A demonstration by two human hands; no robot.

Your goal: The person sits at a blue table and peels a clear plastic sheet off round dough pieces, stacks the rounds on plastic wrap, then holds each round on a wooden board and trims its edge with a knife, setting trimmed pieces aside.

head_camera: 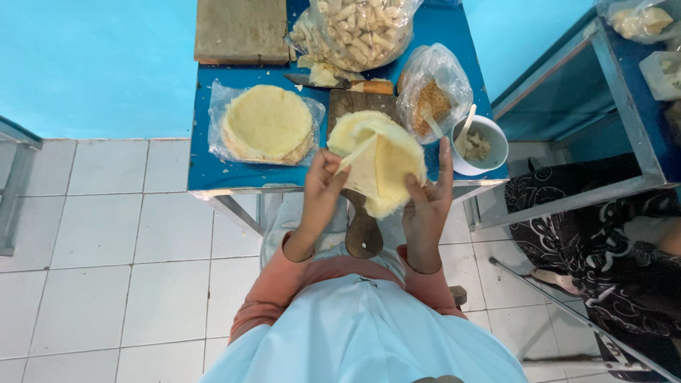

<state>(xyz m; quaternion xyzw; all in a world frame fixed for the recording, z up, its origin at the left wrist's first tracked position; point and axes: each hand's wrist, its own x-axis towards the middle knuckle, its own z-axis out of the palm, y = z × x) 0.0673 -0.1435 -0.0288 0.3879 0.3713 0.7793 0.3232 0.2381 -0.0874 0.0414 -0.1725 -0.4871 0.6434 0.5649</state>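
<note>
Holding a stack of pale wrappers point(379, 164) above the wooden board point(358, 213), the left hand point(320, 188) pinches one sheet's peeled edge while the right hand point(428, 198) grips the stack's far side, fingers spread. Behind on the blue table point(206, 170) lie a bagged wrapper pile point(266, 124), a white cup point(482, 145), a crumb bag point(433, 92) and a knife point(340, 84).

Beyond your hands you see a clear bag of pale pieces point(358, 28); a clear bag of brown crumbs point(433, 92) sits right of it; a flat clear bag holding round wrappers point(264, 124) lies beyond your left hand point(319, 195).
</note>
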